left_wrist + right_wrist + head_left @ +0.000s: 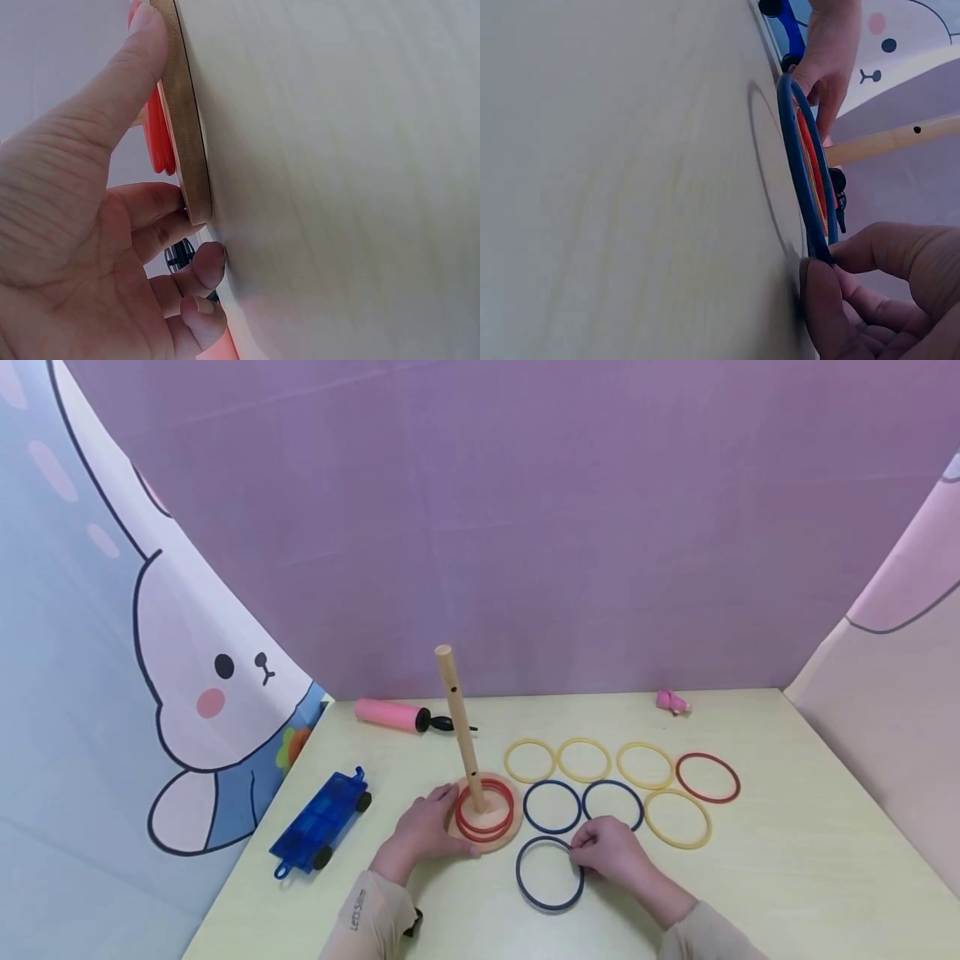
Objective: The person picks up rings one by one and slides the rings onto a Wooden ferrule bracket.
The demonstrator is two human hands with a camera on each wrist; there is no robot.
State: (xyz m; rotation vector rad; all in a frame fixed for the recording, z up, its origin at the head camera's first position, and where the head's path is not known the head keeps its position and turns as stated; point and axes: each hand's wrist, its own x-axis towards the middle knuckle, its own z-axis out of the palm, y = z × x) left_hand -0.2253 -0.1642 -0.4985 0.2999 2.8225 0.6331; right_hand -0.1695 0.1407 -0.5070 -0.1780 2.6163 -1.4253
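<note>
Right hand (611, 852) pinching blue ring (550, 873), left hand (427, 827) steadying peg base (487, 842)

The blue ring (550, 873) is a thin, dark blue plastic hoop at the front of the bench. Its right edge is pinched by the right hand (611, 853), and the right wrist view shows that edge lifted just off the bench — the hoop is tilted. The peg stand (482, 814) is a round, pale wooden base carrying a slightly leaning wooden post; red rings (485, 811) lie stacked around the post. The left hand (423, 832) rests against the base's left edge, fingers touching its rim.
</note>
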